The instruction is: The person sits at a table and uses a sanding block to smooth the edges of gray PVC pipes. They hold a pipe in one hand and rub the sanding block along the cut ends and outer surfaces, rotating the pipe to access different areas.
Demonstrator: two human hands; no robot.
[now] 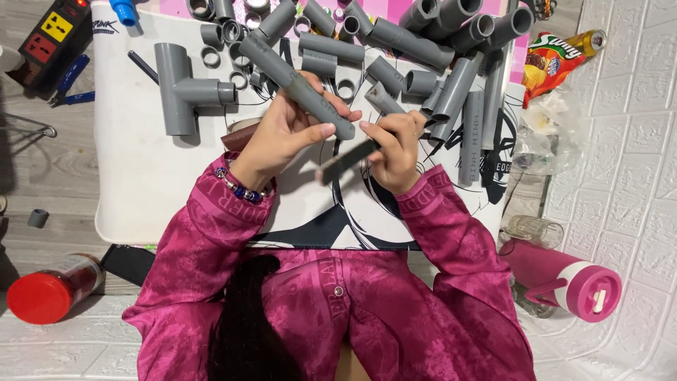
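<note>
My left hand (289,130) grips a long grey plastic pipe (282,67) that slants up to the left, its near end by my thumb. A beaded bracelet sits on that wrist. My right hand (398,144) holds a thin dark flat strip (345,162), perhaps a file or blade, pointing down-left just under the pipe's end. Both hands hover over a white mat with a black drawing (141,176). Pink sleeves cover both arms.
Several grey pipe pieces and couplings (423,49) lie across the mat's far side, with a grey tee fitting (180,88) at left. A power strip (49,35) lies top left, a red-lidded jar (49,293) bottom left, a pink bottle (564,279) and snack bag (553,63) at right.
</note>
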